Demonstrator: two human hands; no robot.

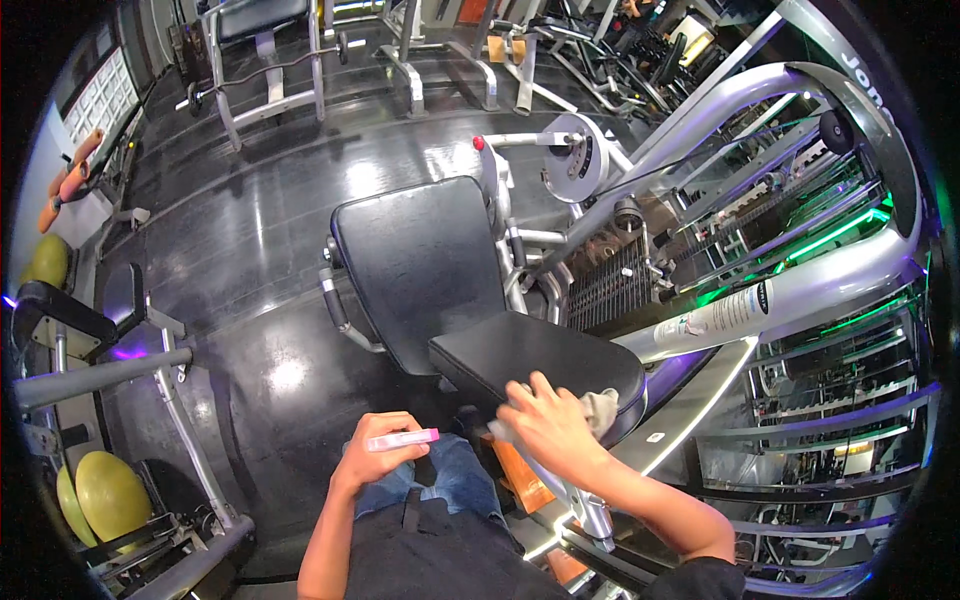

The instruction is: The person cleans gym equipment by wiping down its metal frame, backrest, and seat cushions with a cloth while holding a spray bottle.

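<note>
My left hand (379, 450) grips a small pale bottle with a pink end (403, 439), held over my jeans. A greyish cloth (600, 411) is bunched under my right hand (551, 420), which is at the near edge of the black padded seat (540, 352). The right fingers are slightly blurred and spread over the cloth. Beyond the seat rises the black backrest (424, 262) of the weight machine, apart from both hands. Part of the cloth is hidden by the right hand.
A silver machine frame (720, 315) and its weight stack (611, 289) stand to the right, before a mirror. Another machine's bar (105, 379) juts in at left, near yellow-green exercise balls (112, 495). A curl bar (274, 71) rests on a rack at the back.
</note>
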